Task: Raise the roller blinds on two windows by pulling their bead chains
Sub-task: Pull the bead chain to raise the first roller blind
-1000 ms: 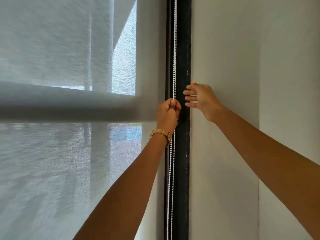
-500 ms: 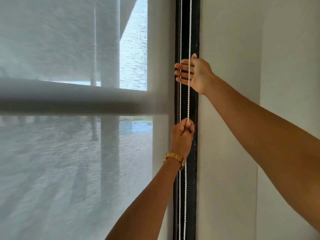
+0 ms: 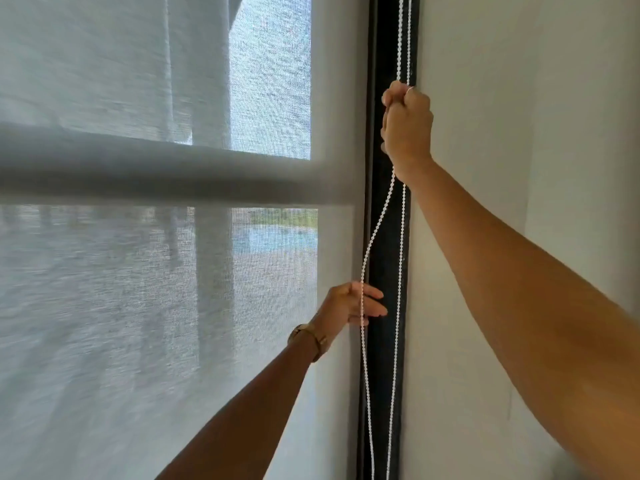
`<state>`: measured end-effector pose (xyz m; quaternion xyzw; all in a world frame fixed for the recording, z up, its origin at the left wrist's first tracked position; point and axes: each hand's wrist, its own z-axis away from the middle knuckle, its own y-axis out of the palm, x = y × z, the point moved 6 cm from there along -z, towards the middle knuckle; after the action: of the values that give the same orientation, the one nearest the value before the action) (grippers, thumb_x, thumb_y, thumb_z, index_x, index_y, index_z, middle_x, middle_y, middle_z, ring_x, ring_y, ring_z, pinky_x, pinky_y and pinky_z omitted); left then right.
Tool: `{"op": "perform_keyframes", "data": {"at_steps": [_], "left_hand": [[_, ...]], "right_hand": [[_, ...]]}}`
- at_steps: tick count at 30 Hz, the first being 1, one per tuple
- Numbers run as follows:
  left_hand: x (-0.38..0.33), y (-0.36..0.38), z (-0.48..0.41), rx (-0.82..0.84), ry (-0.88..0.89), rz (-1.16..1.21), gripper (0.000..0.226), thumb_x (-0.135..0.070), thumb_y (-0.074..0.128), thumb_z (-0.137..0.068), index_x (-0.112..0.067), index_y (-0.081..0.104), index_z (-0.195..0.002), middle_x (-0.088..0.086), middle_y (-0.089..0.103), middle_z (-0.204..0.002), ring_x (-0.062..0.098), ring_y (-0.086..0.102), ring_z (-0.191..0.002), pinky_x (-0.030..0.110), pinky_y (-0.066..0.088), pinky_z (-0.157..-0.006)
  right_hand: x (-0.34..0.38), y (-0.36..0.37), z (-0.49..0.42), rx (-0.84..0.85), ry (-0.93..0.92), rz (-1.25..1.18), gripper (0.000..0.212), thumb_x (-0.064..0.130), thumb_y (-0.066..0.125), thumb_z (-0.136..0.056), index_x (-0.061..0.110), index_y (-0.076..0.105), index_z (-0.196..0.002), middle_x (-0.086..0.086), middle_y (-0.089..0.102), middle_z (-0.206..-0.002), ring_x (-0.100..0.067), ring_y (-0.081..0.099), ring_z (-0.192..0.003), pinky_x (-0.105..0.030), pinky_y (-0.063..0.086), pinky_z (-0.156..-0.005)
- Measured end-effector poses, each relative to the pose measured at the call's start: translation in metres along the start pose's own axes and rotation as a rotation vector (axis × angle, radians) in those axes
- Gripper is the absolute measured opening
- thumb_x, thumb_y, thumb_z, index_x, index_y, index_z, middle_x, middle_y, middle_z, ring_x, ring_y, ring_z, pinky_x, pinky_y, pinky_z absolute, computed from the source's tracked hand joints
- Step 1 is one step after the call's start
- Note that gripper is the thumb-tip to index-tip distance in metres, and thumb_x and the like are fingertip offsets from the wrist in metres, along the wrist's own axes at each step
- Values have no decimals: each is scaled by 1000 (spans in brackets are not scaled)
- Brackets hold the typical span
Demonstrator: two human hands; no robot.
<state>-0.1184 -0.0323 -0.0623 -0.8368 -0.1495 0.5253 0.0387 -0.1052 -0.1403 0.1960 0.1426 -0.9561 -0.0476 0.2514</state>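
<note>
My right hand [image 3: 406, 128] is up high against the dark window frame [image 3: 384, 237], closed in a fist around the white bead chain [image 3: 401, 216]; both strands of the loop run down from the top of the view and go into the top of that fist, and both come out again below my wrist. From there the strand nearer the wall hangs almost straight down the frame; the other bows out toward the glass in a slack curve and passes across my left hand [image 3: 349, 304], lower down, before falling on to the bottom edge of the view. That left hand is loosely open, fingers [image 3: 372, 308] spread and pointing at the frame, thumb on top; the slack strand lies over the fingers, but I cannot tell for certain whether thumb and finger pinch it or it only drapes there, since the beads cross in front of the knuckles. A gold bracelet [image 3: 313, 337] sits on my left wrist, just below the hand.

The roller blind [image 3: 138, 306] is a sheer grey-white mesh covering the pane to the left of the frame; it fills the left of the view from top to bottom, and a horizontal bar [image 3: 166, 174] of the window shows through it as a soft grey band, with blurred columns and a patch of blue and green outside beyond. The plain pale wall [image 3: 502, 98] stands to the right of the frame, behind my right forearm.
</note>
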Motion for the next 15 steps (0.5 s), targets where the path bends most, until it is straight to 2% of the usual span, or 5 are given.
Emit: {"op": "perform_keyframes", "data": {"at_steps": [3, 7, 11, 13, 15], "left_hand": [[-36, -27, -12, -105, 15, 229, 46, -41, 25, -99, -13, 60, -112, 4, 69, -103, 22, 65, -98, 37, 50, -90], [-107, -48, -36, -206, 104, 421, 42, -35, 25, -100, -13, 60, -104, 7, 67, -105, 27, 63, -100, 41, 48, -93], [-160, -40, -48, -142, 146, 265, 49, -39, 24, -100, -6, 54, -122, 10, 63, -117, 27, 62, -101, 39, 50, -88], [-177, -28, -50, -84, 137, 209, 51, -39, 24, -100, -4, 47, -130, 15, 58, -126, 29, 60, -105, 38, 50, -87], [-196, -21, -54, -82, 151, 243, 47, -35, 26, -101, -4, 46, -130, 16, 60, -124, 29, 62, -97, 37, 52, -83]], "right_hand": [[7, -3, 24, -46, -43, 31, 28, 8, 27, -74, 22, 45, -59, 13, 40, -52, -9, 31, -47, -28, 27, -49], [-24, -7, 82, -61, -34, 76, 27, 13, 31, -81, 27, 48, -65, 10, 42, -55, -8, 38, -49, -26, 33, -50], [-77, -16, 151, -56, 25, 117, 29, 29, 37, -90, 27, 48, -64, 10, 43, -54, -17, 41, -52, -40, 37, -51], [-97, -19, 184, -45, 56, 108, 34, 31, 38, -95, 25, 44, -61, 7, 38, -52, -19, 35, -50, -39, 33, -49], [-116, -24, 217, -24, 111, 90, 39, 29, 40, -98, 21, 41, -60, 9, 35, -49, -14, 32, -46, -33, 29, -47]]}}
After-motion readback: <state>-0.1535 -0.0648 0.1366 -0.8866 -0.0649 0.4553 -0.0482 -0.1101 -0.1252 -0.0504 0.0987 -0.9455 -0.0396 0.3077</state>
